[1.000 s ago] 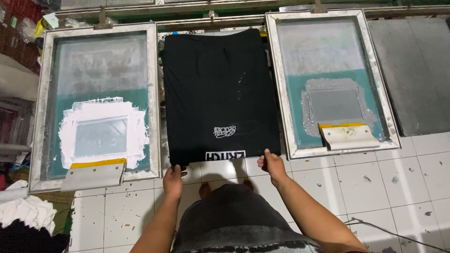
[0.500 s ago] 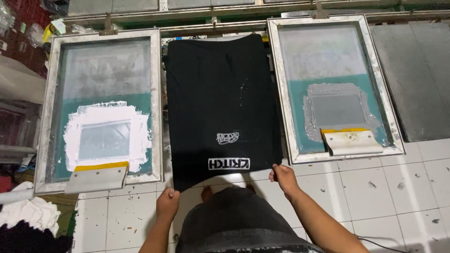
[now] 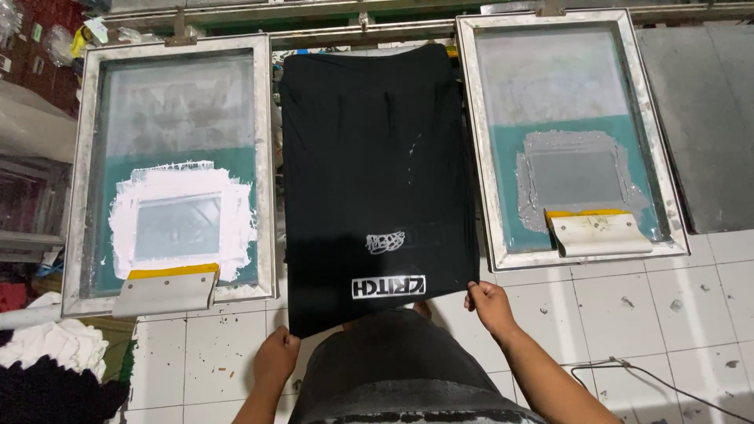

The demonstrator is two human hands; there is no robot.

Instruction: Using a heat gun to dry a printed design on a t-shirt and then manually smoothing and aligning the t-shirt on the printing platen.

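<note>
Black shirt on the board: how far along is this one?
Done: the black shirt already carries two white prints near its lower edge. In hand: left hand and right hand grip its bottom corners. Left: it is not yet off the board; both squeegees rest in their screens.

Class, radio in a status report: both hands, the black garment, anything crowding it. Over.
Left hand and right hand grip the near corners of the black printed T-shirt. Shirt lies flat between two metal-framed printing screens. Nothing on top.
</note>
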